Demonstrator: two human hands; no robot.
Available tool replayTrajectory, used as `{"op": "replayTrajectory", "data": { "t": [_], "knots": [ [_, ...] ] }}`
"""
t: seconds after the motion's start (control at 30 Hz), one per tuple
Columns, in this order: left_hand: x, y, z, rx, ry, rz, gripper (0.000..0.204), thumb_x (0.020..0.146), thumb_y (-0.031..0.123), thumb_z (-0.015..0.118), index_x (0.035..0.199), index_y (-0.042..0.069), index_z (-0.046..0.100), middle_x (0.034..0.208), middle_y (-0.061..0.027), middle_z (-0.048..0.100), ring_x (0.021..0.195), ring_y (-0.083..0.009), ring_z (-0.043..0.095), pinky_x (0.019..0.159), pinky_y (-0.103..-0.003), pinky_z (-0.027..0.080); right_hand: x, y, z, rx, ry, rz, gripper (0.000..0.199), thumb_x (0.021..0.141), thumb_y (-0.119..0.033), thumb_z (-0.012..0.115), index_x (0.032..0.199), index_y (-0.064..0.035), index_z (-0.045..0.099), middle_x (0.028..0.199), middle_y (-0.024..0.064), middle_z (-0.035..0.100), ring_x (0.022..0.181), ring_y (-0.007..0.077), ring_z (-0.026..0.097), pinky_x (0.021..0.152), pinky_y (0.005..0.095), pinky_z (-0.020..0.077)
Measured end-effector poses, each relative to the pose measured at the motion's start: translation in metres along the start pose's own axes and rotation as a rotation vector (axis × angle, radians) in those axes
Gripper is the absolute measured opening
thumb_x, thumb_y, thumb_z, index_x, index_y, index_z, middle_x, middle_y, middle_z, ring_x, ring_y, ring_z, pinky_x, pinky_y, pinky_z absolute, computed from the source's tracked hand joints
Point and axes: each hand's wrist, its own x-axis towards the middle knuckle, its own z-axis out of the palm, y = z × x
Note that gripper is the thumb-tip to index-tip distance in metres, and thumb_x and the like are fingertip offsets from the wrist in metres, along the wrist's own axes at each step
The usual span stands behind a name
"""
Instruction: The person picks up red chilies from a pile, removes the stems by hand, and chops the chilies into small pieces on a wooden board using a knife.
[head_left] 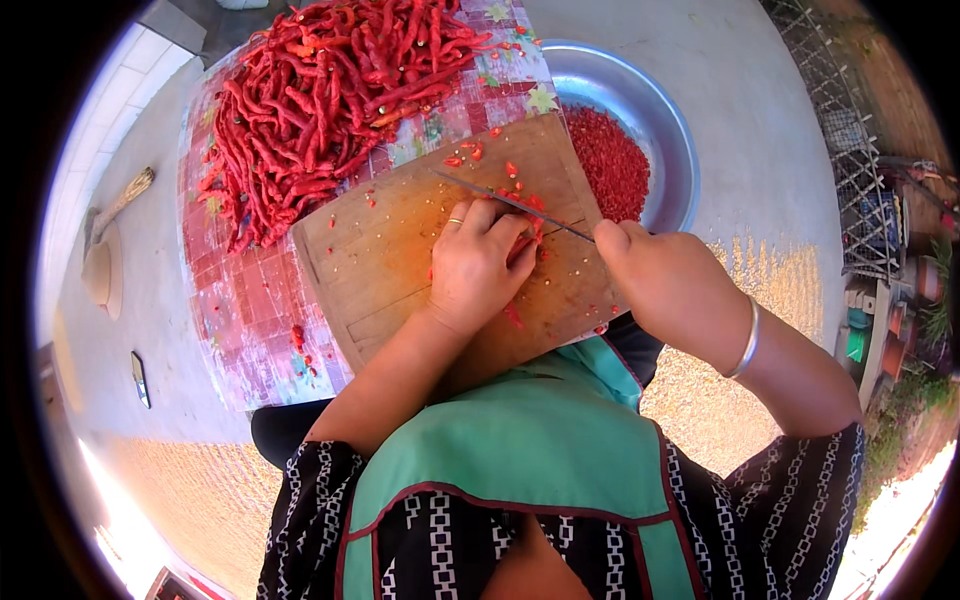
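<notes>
My right hand (668, 282) is wrapped round the handle of a kitchen knife (505, 199), its long blade pointing to the left across a wooden cutting board (385, 275). Just below the blade, the curled fingers of my left hand (470, 265) press red chili peppers (514, 314) against the board. Most of those peppers are hidden under the hand, so I cannot tell how many there are. Cut red pieces (512, 170) and pale seeds lie about the blade and over the wood.
A big heap of whole red chilies (330, 110) covers the far part of a patterned tablecloth (240, 330). Right of the board, a metal basin (678, 130) holds chopped chili (608, 165). A phone (139, 380) and a hat (102, 270) lie at the left; grain (770, 290) is spread on the ground.
</notes>
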Motion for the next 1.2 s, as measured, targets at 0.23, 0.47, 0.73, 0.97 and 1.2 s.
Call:
{"op": "replayTrajectory", "data": {
  "t": [0.23,0.47,0.73,0.97,1.2],
  "knots": [
    [-0.002,0.003,-0.003,-0.021,0.025,0.017,0.023,0.069,0.011,0.078,0.089,0.010,0.068,0.092,-0.0077,0.061,0.084,-0.0311,0.059,0.072,-0.040,0.051,0.018,0.015,0.052,0.128,0.244,-0.021,0.018,0.080,-0.004,0.057,0.089,-0.0017,0.041,0.068,0.0152,0.060,0.059,0.0354,0.064,0.047,0.0433,0.0495],
    [-0.002,0.000,-0.003,0.010,0.020,0.052,0.022,0.071,0.010,0.075,0.091,0.010,0.067,0.096,-0.0067,0.062,0.088,-0.0296,0.058,0.074,-0.039,0.052,-0.014,-0.003,-0.015,0.046,0.010,-0.005,0.019,0.080,-0.006,0.057,0.094,-0.0012,0.044,0.076,0.0178,0.061,0.063,0.0355,0.065,0.050,0.0436,0.0505],
    [-0.004,-0.001,-0.001,-0.026,0.051,0.062,0.023,0.068,0.010,0.079,0.087,0.010,0.065,0.089,-0.0087,0.061,0.082,-0.0309,0.058,0.071,-0.039,0.050,0.029,0.011,0.046,0.143,0.180,-0.007,0.016,0.083,-0.006,0.054,0.094,-0.0010,0.044,0.077,0.0172,0.061,0.064,0.0364,0.065,0.051,0.0436,0.0510],
    [-0.009,-0.002,-0.001,0.015,0.052,0.025,0.023,0.068,0.011,0.078,0.086,0.009,0.064,0.092,-0.0085,0.059,0.085,-0.0301,0.058,0.069,-0.039,0.051,-0.011,-0.005,-0.021,0.071,-0.023,0.002,0.015,0.082,-0.005,0.054,0.092,0.0001,0.044,0.076,0.0178,0.061,0.064,0.0369,0.065,0.050,0.0434,0.0510],
    [-0.008,-0.004,-0.001,-0.011,0.011,0.010,0.023,0.068,0.012,0.080,0.086,0.009,0.065,0.090,-0.0086,0.059,0.083,-0.0306,0.057,0.071,-0.040,0.050,0.028,0.002,0.043,0.111,0.142,-0.002,0.015,0.083,-0.005,0.054,0.093,0.0001,0.045,0.076,0.0166,0.062,0.061,0.0357,0.065,0.049,0.0422,0.0513]
  ]
}}
